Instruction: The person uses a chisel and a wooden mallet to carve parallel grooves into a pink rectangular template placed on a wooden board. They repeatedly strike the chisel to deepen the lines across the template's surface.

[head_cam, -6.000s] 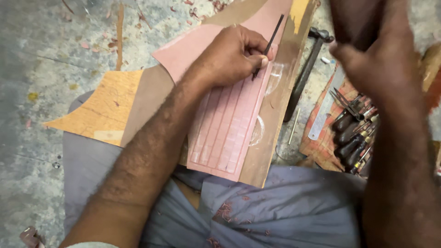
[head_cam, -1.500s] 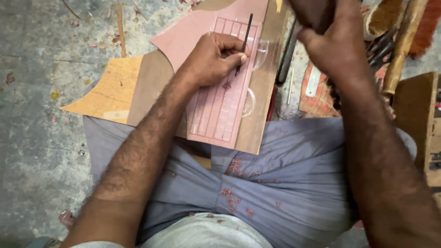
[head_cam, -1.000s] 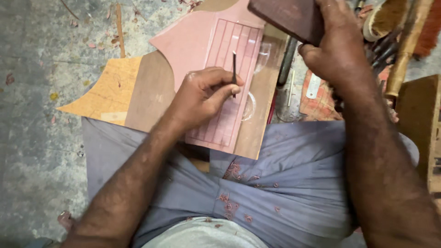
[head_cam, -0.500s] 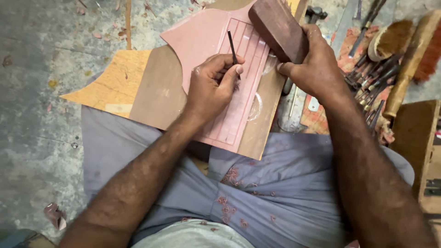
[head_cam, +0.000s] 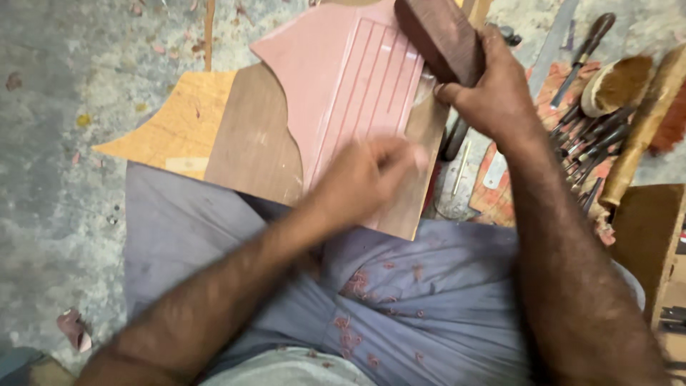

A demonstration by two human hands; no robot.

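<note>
The right hand [head_cam: 493, 93] has its fingers clamped around a dark brown wooden mallet block [head_cam: 437, 37] above the pink grooved panel [head_cam: 350, 93], which lies on a brown shaped wooden board [head_cam: 254, 146] across the lap. The left hand [head_cam: 368, 179], blurred, rests on the panel; I cannot tell how its fingers stand.

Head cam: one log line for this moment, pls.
left hand: blurred, on pink sheet | right hand: grips dark wooden block | pink sheet: on brown board | tools: lying right
</note>
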